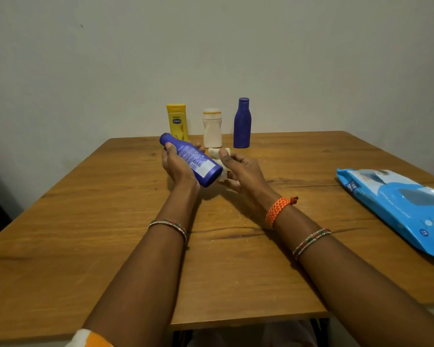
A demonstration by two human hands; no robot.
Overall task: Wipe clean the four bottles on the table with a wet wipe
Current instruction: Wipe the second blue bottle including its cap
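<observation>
Both forearms are reaching out over the table [85, 259]. Left hand [178, 169] is gripping tilted blue bottle [192, 160] w/ curled fingers; right hand [238, 169] is pinching crumpled wipe [214, 152] at its base. Wet plastic's probably getting slick & could slip, toppling yellow bottle [178, 121], white bottle [212, 128], purple bottle [242, 123] standing behind.

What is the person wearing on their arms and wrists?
The left hand and right hand are bare, with no gloves or rings that show. The right wrist has a braided orange thread band with a knot. Each forearm wears thin sparkly bangles, red, green and silver: left bangles, right bangles. An orange-and-white sleeve peeks in at the bottom.
</observation>
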